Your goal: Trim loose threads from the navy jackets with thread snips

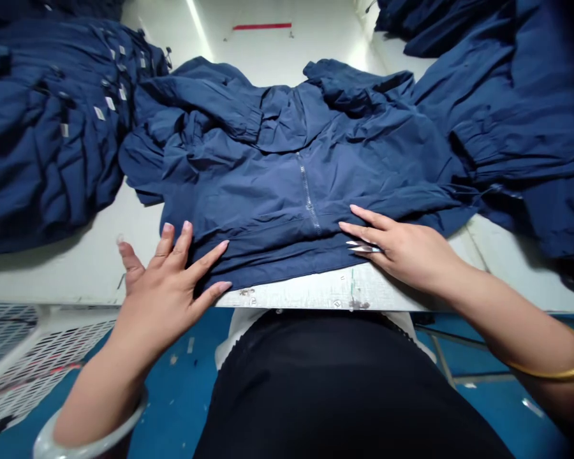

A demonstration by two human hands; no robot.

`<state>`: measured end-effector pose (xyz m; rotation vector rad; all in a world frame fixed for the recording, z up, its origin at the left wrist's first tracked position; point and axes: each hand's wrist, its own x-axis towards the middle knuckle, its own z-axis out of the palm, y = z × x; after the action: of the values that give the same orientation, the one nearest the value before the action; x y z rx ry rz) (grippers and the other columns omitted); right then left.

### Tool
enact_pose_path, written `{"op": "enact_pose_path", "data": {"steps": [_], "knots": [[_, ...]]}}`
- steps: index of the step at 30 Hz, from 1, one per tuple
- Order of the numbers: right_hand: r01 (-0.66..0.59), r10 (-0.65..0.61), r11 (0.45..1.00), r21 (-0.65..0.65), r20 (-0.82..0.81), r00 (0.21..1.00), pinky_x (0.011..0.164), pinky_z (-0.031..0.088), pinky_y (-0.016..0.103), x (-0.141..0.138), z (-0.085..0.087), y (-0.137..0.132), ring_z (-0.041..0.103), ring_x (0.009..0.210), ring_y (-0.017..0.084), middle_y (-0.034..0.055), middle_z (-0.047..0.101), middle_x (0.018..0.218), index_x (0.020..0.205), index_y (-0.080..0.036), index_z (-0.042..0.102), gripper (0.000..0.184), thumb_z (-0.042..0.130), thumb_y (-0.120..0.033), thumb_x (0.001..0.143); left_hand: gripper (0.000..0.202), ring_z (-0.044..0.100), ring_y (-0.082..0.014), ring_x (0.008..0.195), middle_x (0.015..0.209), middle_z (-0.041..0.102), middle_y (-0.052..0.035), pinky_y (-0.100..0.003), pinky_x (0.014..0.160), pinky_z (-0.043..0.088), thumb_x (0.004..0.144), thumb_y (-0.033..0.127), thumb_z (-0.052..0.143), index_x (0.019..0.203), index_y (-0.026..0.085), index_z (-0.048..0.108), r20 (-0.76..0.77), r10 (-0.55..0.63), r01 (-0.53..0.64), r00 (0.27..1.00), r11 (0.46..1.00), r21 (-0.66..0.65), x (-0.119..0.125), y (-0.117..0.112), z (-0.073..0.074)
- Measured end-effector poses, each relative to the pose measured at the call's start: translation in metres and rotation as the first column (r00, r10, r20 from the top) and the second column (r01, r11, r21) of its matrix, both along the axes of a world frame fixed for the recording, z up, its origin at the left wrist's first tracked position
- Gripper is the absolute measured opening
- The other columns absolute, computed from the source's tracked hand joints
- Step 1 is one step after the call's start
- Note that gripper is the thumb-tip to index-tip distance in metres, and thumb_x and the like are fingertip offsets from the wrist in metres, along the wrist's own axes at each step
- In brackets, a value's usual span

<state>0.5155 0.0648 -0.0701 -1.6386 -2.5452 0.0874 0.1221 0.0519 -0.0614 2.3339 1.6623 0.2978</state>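
A navy nylon zip jacket [277, 178] lies crumpled on the white table [310, 290], its hem near the table's front edge and its zip running up the middle. My left hand [165, 287] is pressed palm down on the hem's left side, with its fingers spread and its thumb out on the table. My right hand [392, 245] rests on the hem's right side. A small pale blue-and-white tool [363, 248], possibly thread snips, sits under its fingers.
Piles of navy garments [52, 127] with small pale tags lie at the left, and more [521, 134] at the right. A red strip [262, 26] marks the far table. A white wire rack [38, 357] stands low at the left above the blue floor.
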Motion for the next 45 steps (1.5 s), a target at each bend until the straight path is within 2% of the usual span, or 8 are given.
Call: {"op": "enact_pose_path", "data": {"steps": [7,12,18,24,32,38,42,45], "knots": [[0.009,-0.009,1.000,0.012,-0.016,1.000,0.061,0.054,0.030,-0.007,-0.007,0.016,0.069,0.097,0.025,-0.0032,0.041,0.153,0.141,-0.042,0.049,0.051,0.058,-0.041,0.091,0.082,0.006,-0.0451,0.148,0.164,0.009,-0.0103,-0.072,0.107,-0.012,0.077,0.069,0.059,0.149,0.037,0.036,-0.292,-0.020,0.043,0.956,0.997,0.070,-0.026,0.037,-0.013],[0.034,-0.034,0.999,-0.002,0.022,0.999,0.056,0.052,0.031,-0.014,-0.010,0.030,0.070,0.097,0.027,-0.0040,0.038,0.155,0.143,-0.044,0.045,0.050,0.052,-0.043,0.094,0.053,0.006,-0.0393,0.150,0.162,0.021,-0.0089,-0.071,0.108,-0.013,0.091,0.053,0.051,0.140,0.034,0.051,-0.192,-0.102,0.105,0.976,0.994,0.006,-0.047,0.061,0.001],[0.017,-0.027,0.998,-0.064,-0.166,0.986,0.077,0.055,0.038,-0.019,-0.009,0.022,0.061,0.119,0.030,-0.0037,0.042,0.152,0.139,-0.042,0.052,0.046,0.052,-0.045,0.093,0.029,0.020,-0.0329,0.148,0.158,0.034,0.0019,-0.054,0.119,-0.003,0.090,0.046,0.059,0.103,0.028,0.077,0.080,-0.089,0.090,0.993,0.996,-0.001,-0.082,0.036,0.023],[-0.125,0.107,0.990,-0.071,-0.220,0.969,0.077,0.057,0.038,-0.031,-0.011,0.013,0.069,0.105,0.028,-0.0038,0.057,0.140,0.114,-0.040,0.071,0.031,0.056,-0.043,0.088,0.049,0.012,-0.0331,0.150,0.159,0.030,-0.0079,-0.058,0.118,-0.003,0.079,0.057,0.068,0.120,0.030,0.069,0.047,-0.026,0.029,0.999,0.997,-0.067,-0.111,0.022,0.009],[-0.171,0.173,0.985,0.027,-0.096,0.980,0.066,0.058,0.037,-0.029,-0.018,0.015,0.073,0.091,0.024,-0.0064,0.055,0.141,0.117,-0.043,0.069,0.036,0.049,-0.036,0.087,0.034,0.021,-0.0304,0.149,0.154,0.040,-0.0116,-0.057,0.118,0.001,0.085,0.046,0.064,0.112,0.027,0.073,0.089,-0.035,0.036,0.995,0.999,-0.005,-0.115,0.025,0.004],[-0.116,0.119,0.993,0.034,-0.084,0.989,0.063,0.058,0.038,-0.045,-0.011,0.010,0.073,0.086,0.025,-0.0035,0.061,0.136,0.111,-0.039,0.071,0.032,0.056,-0.048,0.084,0.023,0.061,-0.0223,0.107,0.106,0.072,-0.0052,-0.046,0.120,0.008,0.087,0.041,0.056,0.083,0.023,0.070,0.378,0.183,-0.179,0.907,0.983,-0.047,-0.101,0.042,0.007],[0.030,-0.037,0.998,-0.055,-0.138,0.990,0.068,0.056,0.038,-0.052,-0.006,0.028,0.071,0.090,0.026,0.0028,0.071,0.118,0.098,-0.031,0.073,0.028,0.048,-0.037,0.086,0.031,0.057,-0.0189,0.078,0.074,0.063,0.0006,-0.041,0.111,0.029,0.087,0.046,0.052,0.075,0.021,0.064,0.452,0.258,-0.229,0.854,0.966,-0.120,-0.097,0.056,0.008],[0.125,-0.183,0.952,-0.281,-0.190,0.965,0.078,0.052,0.039,-0.049,-0.006,0.055,0.068,0.092,0.029,0.0049,0.074,0.103,0.089,-0.029,0.072,0.036,0.045,-0.052,0.087,0.034,0.053,-0.0188,0.075,0.073,0.059,0.0001,-0.035,0.090,0.044,0.088,0.049,0.049,0.075,0.020,0.059,0.489,0.287,-0.237,0.824,0.958,-0.162,-0.097,0.063,0.003]]}}
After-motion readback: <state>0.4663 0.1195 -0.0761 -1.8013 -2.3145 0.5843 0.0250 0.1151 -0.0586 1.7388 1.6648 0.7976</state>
